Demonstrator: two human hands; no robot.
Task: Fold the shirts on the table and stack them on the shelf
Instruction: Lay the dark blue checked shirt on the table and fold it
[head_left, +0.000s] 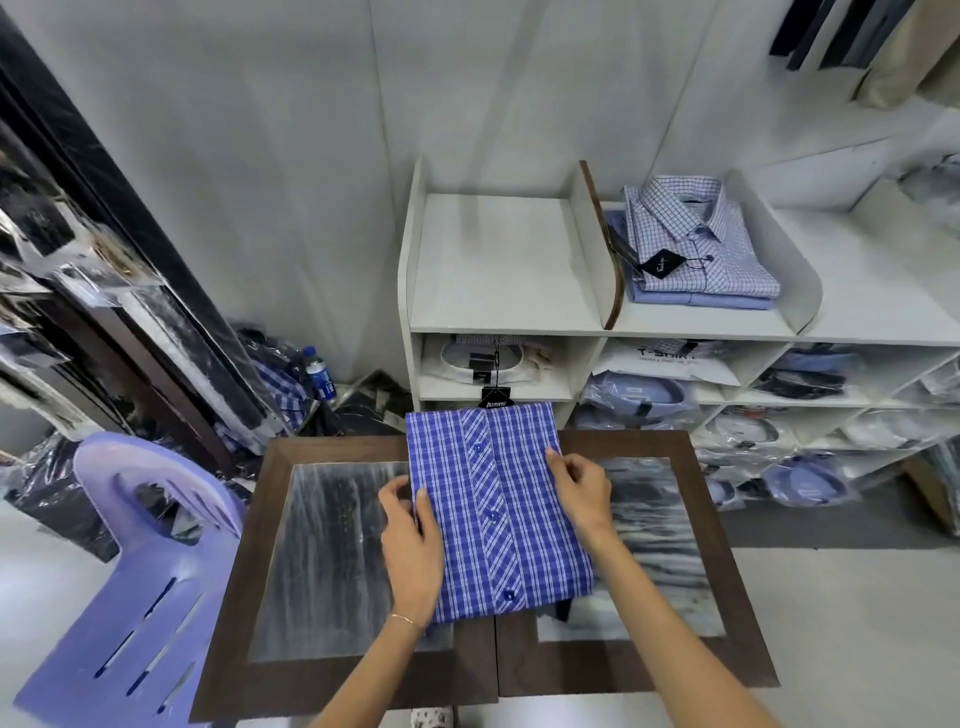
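A blue and white plaid shirt (498, 509), folded into a long rectangle with its button placket up, lies on the dark wooden table (332, 680). Its far end hangs over the table's back edge, with a black tag (495, 397) beyond it. My left hand (410, 545) grips the shirt's left edge, thumb under the fold. At the right edge, my right hand (582, 491) pinches the fabric. On the white shelf (498, 260), the left top compartment holds nothing. The compartment to its right carries a folded checked shirt (701, 239) on top of a light blue one.
A purple plastic chair (140, 561) stands left of the table. Lower shelf compartments hold bagged shirts (644, 400). Plastic-wrapped garments and a water bottle (318, 371) lie on the floor at the left, beside a dark rack of packets (78, 270).
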